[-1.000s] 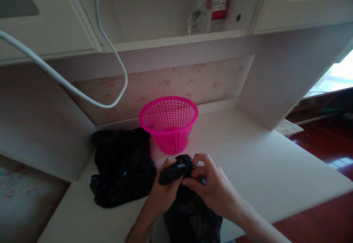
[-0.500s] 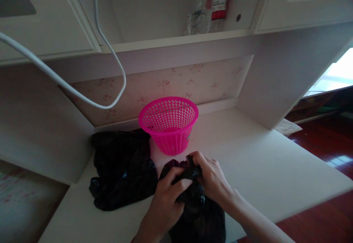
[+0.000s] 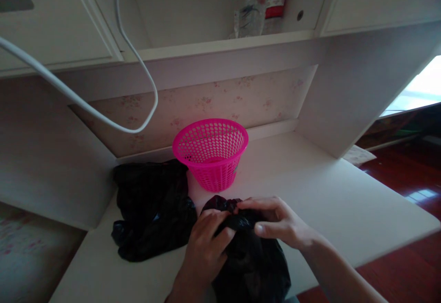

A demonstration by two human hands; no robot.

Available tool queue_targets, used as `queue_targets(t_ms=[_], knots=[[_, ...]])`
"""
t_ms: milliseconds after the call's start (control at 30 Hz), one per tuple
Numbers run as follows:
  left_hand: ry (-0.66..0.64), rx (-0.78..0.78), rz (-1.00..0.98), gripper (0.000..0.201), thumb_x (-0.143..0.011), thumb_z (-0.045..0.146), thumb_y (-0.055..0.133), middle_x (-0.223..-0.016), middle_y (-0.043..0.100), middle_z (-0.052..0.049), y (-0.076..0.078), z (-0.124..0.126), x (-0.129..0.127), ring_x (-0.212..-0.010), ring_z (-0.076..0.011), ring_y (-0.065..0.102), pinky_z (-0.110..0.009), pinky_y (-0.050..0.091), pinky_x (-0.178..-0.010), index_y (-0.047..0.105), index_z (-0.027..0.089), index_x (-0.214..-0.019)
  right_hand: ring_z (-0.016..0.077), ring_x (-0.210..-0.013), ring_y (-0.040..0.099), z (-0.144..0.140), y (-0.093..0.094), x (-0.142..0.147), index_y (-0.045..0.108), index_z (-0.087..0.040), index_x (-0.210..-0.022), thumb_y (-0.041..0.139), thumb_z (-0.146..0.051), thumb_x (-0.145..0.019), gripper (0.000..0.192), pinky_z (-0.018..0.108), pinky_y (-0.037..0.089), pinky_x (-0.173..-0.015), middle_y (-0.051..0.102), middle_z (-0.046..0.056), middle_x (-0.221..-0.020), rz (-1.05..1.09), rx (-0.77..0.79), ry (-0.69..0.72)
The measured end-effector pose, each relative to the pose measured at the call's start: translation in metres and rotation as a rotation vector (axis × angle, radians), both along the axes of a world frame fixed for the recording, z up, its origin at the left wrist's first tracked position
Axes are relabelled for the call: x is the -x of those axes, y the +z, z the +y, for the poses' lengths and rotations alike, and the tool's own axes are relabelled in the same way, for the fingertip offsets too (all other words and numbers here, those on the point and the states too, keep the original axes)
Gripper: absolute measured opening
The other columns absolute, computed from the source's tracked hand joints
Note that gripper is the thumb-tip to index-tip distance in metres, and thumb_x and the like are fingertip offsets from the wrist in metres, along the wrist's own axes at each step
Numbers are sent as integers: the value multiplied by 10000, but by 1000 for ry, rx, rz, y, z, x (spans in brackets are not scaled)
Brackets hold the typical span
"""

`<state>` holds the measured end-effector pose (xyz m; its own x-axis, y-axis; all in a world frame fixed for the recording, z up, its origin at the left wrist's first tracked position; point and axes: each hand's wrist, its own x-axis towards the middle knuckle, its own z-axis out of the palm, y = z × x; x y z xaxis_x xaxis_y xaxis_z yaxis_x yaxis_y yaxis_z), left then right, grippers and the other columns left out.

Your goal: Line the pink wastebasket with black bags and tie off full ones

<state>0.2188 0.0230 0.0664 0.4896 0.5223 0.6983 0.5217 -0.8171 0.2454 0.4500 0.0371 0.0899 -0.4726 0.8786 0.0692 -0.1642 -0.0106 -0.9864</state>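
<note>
Both hands (image 3: 241, 238) now flatter, gripping black bag (image 3: 255, 261).

Dim, soft picture (window glare at right).

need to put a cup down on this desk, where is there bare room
The widest bare patch of the white desk lies right of the pink basket, between the side panel and the front edge. A narrower strip runs along the front left corner. It is crowded left of the basket, where a black bag pile lies, and in front, where the left hand and right hand grip another black bag.
</note>
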Motion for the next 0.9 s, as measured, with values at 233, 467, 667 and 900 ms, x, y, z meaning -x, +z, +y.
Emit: queue_targets(t_ms=[233,467,667,900], knots=[[68,-64,28,466,-816,-2,448,-1324,682,-114,-6,-9,6,-1206,-244,620,-374,530,-1024,716,201,-1139,126,-680,711,23,-12,16,812,-192,-901,1012,-395,-568,438,230,552,-663,800,31,-799,196,404,-342],[-49,-175,147,299,-998,102,439,-1184,807,-71,-52,-42,19,-1316,-218,665,-383,337,-1267,717,163,-1088,187,-768,734,83,-74,1,783,-162,-856,993,-387,-491,478,334,597,-810,796,60,-796,119,334,-674],[-147,70,44,217,-1057,194,477,-952,839,9,-74,-59,35,-927,-160,814,-299,571,-1058,687,236,-1092,254,-858,772,92,-85,-3,783,-190,-933,931,-448,-579,462,428,611,-886,823,92,-863,10,188,-771],[78,609,-163,168,-991,338,639,-1367,692,-103,-3,-25,21,-1207,-235,705,-340,561,-1052,772,251,-1044,196,-860,757,50,4,25,824,-239,-873,894,-383,-740,208,332,600,-860,815,38,-891,-78,-257,-518]])
